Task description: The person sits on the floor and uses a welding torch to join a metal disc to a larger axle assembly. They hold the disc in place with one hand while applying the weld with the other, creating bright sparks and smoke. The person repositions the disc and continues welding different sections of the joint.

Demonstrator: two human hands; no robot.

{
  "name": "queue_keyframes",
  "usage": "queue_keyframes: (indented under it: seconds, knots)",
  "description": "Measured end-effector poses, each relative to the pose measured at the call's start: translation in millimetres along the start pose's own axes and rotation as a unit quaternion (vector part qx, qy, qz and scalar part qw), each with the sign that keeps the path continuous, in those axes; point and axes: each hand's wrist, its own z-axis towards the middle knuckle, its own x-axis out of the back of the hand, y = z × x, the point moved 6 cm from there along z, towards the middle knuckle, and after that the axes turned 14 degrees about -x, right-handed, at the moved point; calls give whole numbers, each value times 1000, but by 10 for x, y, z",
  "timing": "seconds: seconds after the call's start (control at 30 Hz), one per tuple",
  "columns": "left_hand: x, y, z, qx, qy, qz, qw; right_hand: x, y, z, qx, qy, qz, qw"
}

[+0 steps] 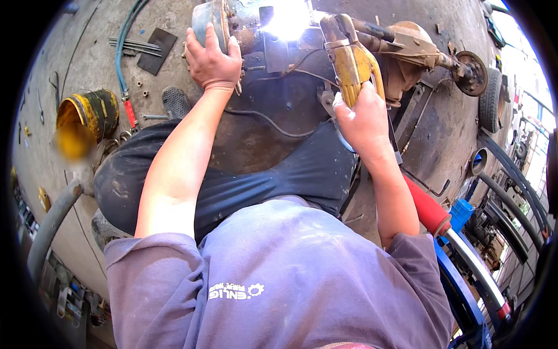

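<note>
My left hand [214,63] grips the rim of a grey-blue round drum [203,20] on a rusty assembly at the top middle, fingers curled against it. My right hand [362,119] is closed round a worn yellow tool [349,64] with a metal upper end. Between my hands an intense white glare [286,23] hides part of the assembly, beside a dark upright plate [272,55]. To the right lies a rusty axle housing [407,43] with a round hub plate [472,74] at its end. A cable [273,128] runs below, near my legs.
Rods [133,46], a dark plate [157,52] and a blue hose [122,52] lie at left, with a yellow bucket [87,107]. A tire [489,99], blue crate [459,214] and red-and-blue jack [427,203] stand at right. A grey pipe [52,221] is lower left.
</note>
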Motion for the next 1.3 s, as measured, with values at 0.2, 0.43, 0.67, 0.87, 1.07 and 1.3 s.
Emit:
queue_keyframes:
  seconds: [0.2, 0.43, 0.67, 0.87, 1.07, 1.3]
  knots:
    - [-46, -23, -10, -2, 6, -29, 1000, 57, -2, -22, 10, 36, 24, 999]
    - [-46, -25, -18, -3, 0, -27, 1000, 3, 44, -10, 0, 16, 9, 1000]
    - [-10, 3, 4, 1, 0, -7, 1000, -23, 45, 2, 3, 5, 1, 1000]
    - [15, 7, 12, -3, -2, -11, 1000, -16, 30, 30, 0, -2, -2, 1000]
    - [-11, 20, 13, -9, 7, -7, 1000, 50, 31, -13, 1, 30, 35, 999]
    - [-35, -15, -13, -13, 11, -18, 1000, 10, 52, -9, -3, 13, 22, 1000]
